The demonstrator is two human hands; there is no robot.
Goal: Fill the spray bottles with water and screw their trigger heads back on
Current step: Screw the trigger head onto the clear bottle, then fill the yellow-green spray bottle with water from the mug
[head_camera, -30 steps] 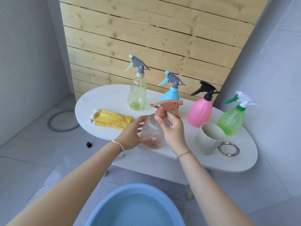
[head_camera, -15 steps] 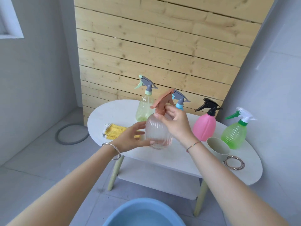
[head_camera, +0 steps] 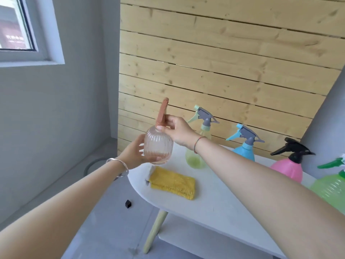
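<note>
Up in front of me, off the left end of the table (head_camera: 214,204), I hold the clear ribbed bottle (head_camera: 158,146) upright in the air between both hands. My left hand (head_camera: 133,153) cups its round body from the left, thumb on the near side and the other fingers (head_camera: 158,159) curled round under the base. My right hand (head_camera: 178,129) comes in from the right at the top, where its fingers (head_camera: 168,116) and thumb pinch the brown trigger head (head_camera: 162,114) just above the neck. The head sits on the bottle's mouth and stands almost straight up. I cannot tell whether it is screwed tight, nor whether there is water inside.

A yellow cloth (head_camera: 173,182) lies flat on the table, just below the bottle and apart from it. Behind my right arm four more bottles stand in a row on the table, each with its trigger head on: a yellow-green bottle (head_camera: 196,157) nearest my hands, then a blue bottle (head_camera: 244,151), a pink bottle (head_camera: 287,170) with a black head, and a green bottle (head_camera: 330,187) cut off by the right edge. A wooden plank wall (head_camera: 224,62) rises behind them, and a window (head_camera: 16,28) shows at upper left
</note>
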